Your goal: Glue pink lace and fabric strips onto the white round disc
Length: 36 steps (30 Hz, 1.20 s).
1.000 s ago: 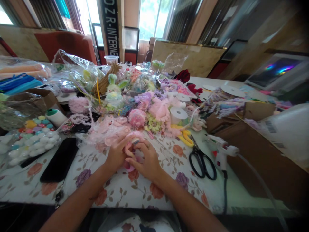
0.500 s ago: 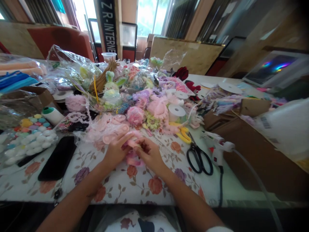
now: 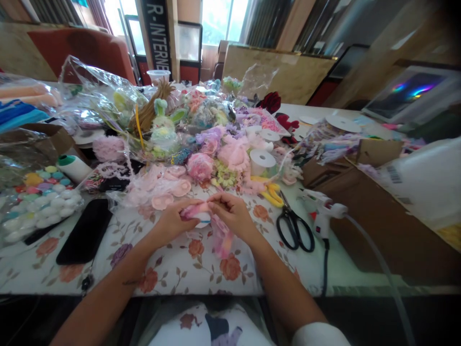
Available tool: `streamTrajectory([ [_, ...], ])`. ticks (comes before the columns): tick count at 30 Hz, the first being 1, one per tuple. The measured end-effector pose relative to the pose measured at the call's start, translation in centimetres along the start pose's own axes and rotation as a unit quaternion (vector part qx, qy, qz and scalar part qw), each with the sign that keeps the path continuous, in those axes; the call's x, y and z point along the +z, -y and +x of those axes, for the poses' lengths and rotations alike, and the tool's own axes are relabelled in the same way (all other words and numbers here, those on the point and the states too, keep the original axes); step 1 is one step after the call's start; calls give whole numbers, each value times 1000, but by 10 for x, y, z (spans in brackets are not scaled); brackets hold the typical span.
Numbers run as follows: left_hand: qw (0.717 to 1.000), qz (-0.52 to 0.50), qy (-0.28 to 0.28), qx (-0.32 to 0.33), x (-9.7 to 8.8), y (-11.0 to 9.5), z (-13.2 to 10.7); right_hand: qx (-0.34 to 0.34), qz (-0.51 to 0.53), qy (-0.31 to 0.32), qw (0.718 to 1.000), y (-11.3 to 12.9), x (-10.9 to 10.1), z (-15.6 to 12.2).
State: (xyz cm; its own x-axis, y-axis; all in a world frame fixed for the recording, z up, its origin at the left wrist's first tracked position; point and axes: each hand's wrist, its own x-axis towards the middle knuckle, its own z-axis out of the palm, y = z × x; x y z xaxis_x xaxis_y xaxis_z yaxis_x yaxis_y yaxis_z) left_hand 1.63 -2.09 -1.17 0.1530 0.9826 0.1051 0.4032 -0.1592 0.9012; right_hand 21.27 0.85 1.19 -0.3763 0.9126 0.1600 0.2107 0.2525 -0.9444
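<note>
Pink ribbon (image 3: 223, 241) spans my hands over the table (image 3: 169, 271): left hand (image 3: 170, 224) with fingers clasping it beside a white piece (image 3: 203, 217), right hand (image 3: 236, 218) with fingers pinching it, tail dangling below. Should either grip slacken, I reckon it slips loose.

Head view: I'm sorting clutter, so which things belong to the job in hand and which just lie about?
In hand:
pink strip, between left hand and right hand
white piece next to it

Apparently lying about, untouched:
scissors
glue gun
phone
white pompoms
</note>
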Motion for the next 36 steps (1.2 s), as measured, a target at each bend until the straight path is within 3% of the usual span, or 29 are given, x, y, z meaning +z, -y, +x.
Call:
streamTrajectory([
  [12, 997, -63, 47, -29, -2, 1, 0, 6, -31, -25, 999, -6, 3, 0],
  [24, 989, -125, 35, -76, -1, -6, 1, -23, -102, -26, 994, -9, 3, -1],
  [36, 983, -161, 29, -86, 0, -5, 0, 30, -44, 10, 999, -12, -2, -2],
])
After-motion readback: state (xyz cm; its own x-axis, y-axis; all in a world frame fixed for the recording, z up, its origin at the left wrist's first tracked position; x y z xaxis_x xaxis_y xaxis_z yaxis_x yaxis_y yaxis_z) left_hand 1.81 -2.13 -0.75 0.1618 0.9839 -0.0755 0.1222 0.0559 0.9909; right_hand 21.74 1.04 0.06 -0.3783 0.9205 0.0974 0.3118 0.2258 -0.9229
